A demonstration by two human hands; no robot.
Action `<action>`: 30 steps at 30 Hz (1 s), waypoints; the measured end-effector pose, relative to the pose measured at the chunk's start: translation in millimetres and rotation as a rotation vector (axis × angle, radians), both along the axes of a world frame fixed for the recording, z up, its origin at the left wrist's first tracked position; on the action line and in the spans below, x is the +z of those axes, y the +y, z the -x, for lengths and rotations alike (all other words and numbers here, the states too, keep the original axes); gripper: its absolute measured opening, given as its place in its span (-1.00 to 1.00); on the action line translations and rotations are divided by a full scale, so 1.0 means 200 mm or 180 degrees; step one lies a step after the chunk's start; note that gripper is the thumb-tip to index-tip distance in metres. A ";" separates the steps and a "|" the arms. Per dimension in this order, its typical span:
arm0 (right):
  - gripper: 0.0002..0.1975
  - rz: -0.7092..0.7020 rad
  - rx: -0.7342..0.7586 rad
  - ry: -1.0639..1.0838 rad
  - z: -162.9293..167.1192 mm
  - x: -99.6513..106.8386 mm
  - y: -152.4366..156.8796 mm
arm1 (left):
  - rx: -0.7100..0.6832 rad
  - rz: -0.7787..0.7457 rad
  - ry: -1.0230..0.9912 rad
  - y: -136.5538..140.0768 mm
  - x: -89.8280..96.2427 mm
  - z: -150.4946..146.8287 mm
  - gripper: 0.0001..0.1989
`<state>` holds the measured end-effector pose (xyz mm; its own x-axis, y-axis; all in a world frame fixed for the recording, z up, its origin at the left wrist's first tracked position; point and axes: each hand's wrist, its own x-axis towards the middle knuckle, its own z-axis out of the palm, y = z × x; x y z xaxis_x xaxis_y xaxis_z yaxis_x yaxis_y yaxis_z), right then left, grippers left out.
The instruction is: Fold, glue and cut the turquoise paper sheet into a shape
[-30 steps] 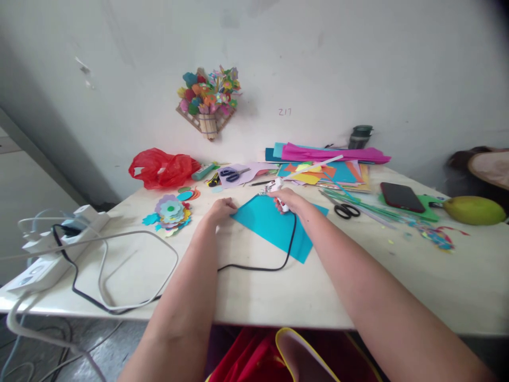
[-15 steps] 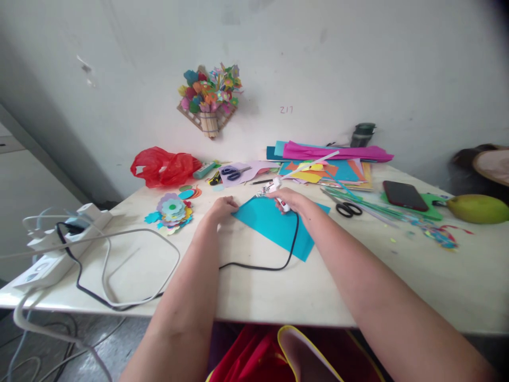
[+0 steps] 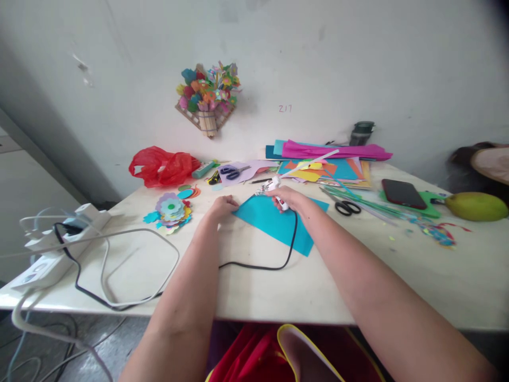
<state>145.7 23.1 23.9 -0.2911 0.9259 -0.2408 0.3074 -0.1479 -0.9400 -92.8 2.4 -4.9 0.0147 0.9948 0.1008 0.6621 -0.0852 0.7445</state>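
A sheet of blue paper [image 3: 274, 225] lies on the table in front of me, one edge folded. My right hand [image 3: 288, 198] is wrapped round the handle of a white hot glue gun [image 3: 273, 184], and a long glue stick [image 3: 314, 163] sticks out of its back. The gun's nozzle end hangs over the upper left edge of the paper. From its handle a black cord [image 3: 292, 246] loops down to the left. At the paper's left corner, my left hand [image 3: 224, 208] has its fingers bent and close together on the edge; the fingertips are partly hidden.
On the left are paper flower cutouts [image 3: 170, 209], a red plastic bag [image 3: 161, 165] and a power strip [image 3: 55, 254] with looping cables. To the right lie black scissors [image 3: 345, 207], green stems [image 3: 374, 204], a phone [image 3: 403, 193] and a yellow-green fruit [image 3: 477, 206]. Coloured paper [image 3: 334, 150] is stacked behind.
The view shifts slightly. The blue paper's lower right corner sits a little higher and further right. Both hands keep nearly the same places, the glue gun still in my right hand.
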 end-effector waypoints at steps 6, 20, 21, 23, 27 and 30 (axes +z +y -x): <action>-0.67 -0.0031 -0.0211 -0.0059 -0.02 -0.01 0.02 | 0.0047 0.0013 -0.0007 -0.01 0.01 -0.01 -0.82; -0.65 -0.0046 0.0004 -0.0058 0.01 0.01 -0.02 | 0.0266 -0.0030 -0.0109 -0.04 0.04 -0.07 -0.85; -0.66 -0.0030 0.0027 -0.0045 0.01 0.01 -0.02 | 0.0281 -0.0052 -0.0107 -0.04 0.04 -0.07 -0.84; -0.66 -0.0009 0.0074 -0.0012 0.02 0.02 -0.03 | 0.0303 -0.0098 -0.0087 -0.04 0.04 -0.07 -0.83; -0.64 0.0012 0.0124 -0.0013 0.02 0.03 -0.05 | 0.0371 -0.0112 -0.0001 -0.05 0.04 -0.07 -0.81; -0.61 0.0015 0.0178 -0.0018 0.03 0.03 -0.05 | 0.0409 -0.0062 0.0083 -0.05 0.04 -0.08 -0.80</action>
<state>139.5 13.2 29.6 -0.3411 0.9071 -0.2468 0.3205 -0.1346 -0.9376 -77.5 -6.6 3.7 -0.1099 0.9865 0.1215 0.6875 -0.0128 0.7260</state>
